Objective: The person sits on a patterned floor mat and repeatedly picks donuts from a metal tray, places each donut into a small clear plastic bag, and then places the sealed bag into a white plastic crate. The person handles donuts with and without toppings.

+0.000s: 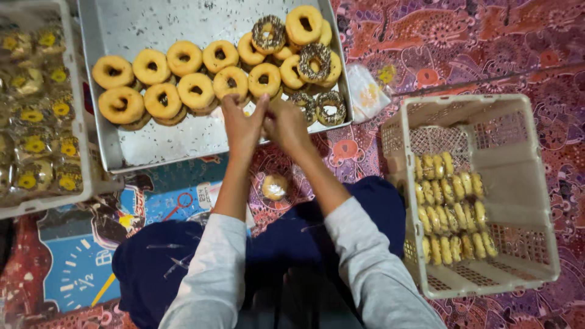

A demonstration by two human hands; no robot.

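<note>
My left hand (242, 126) and my right hand (286, 125) meet at the near edge of a metal tray (152, 143), fingers pinched together on something small and clear that I cannot make out. Plain glazed doughnuts (163, 99) lie in rows on the tray. Chocolate-sprinkled doughnuts (316, 62) sit at its right end. A single wrapped doughnut (274, 187) rests on the mat just below my hands, between my forearms.
A white plastic crate (536, 256) at the right holds rows of wrapped doughnuts (451, 207). Another white crate (82, 152) of wrapped doughnuts stands at the left. A stack of clear bags (368, 91) lies beside the tray. Patterned cloth covers the floor.
</note>
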